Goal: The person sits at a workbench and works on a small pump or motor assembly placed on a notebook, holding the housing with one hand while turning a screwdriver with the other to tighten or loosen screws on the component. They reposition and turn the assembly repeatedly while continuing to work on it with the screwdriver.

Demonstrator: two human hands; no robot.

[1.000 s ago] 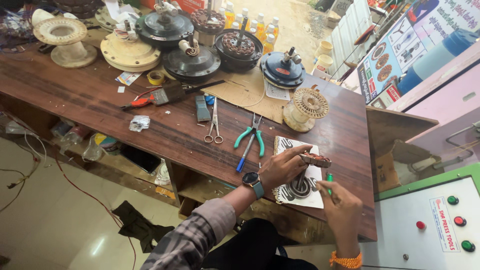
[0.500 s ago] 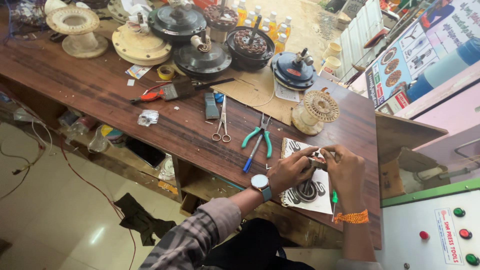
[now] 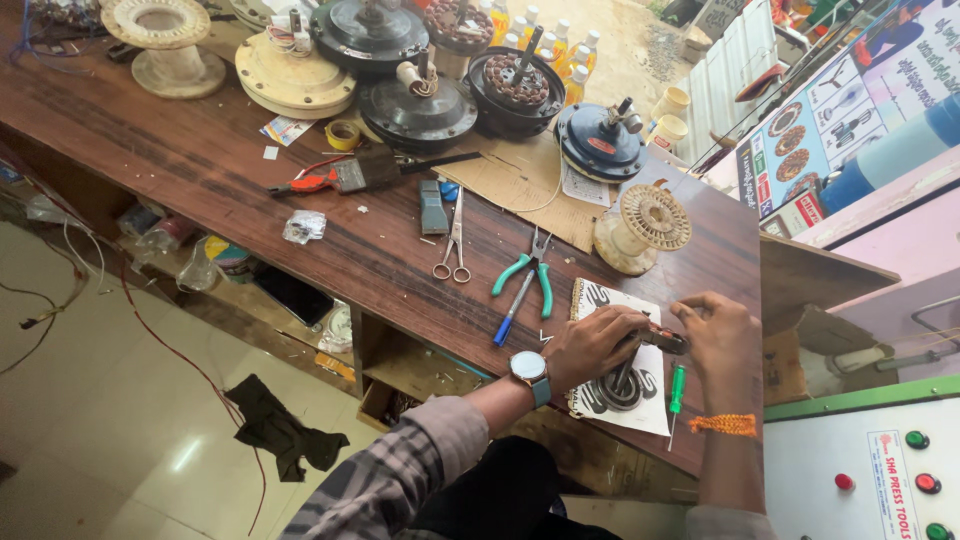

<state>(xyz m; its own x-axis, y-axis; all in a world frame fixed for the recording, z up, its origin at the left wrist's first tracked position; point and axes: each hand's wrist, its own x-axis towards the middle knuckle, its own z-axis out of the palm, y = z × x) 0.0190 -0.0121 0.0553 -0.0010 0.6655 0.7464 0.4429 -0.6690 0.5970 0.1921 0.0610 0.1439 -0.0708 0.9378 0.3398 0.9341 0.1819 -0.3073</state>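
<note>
Pliers [image 3: 662, 340] are gripped by both closed hands, left hand [image 3: 592, 345] and right hand [image 3: 718, 335], above a notebook [image 3: 625, 345] on the worktop [image 3: 200, 170].

Over a white printed sheet [image 3: 622, 340] at the near edge of the dark wooden workbench [image 3: 200, 170], the left hand [image 3: 590, 345] and right hand [image 3: 718, 335] together grip a small dark metal part [image 3: 662, 341], with green-handled pliers [image 3: 527, 278] lying nearby.

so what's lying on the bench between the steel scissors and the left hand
In the head view, green-handled pliers and a blue-handled screwdriver lie between the scissors and the left hand.
</note>
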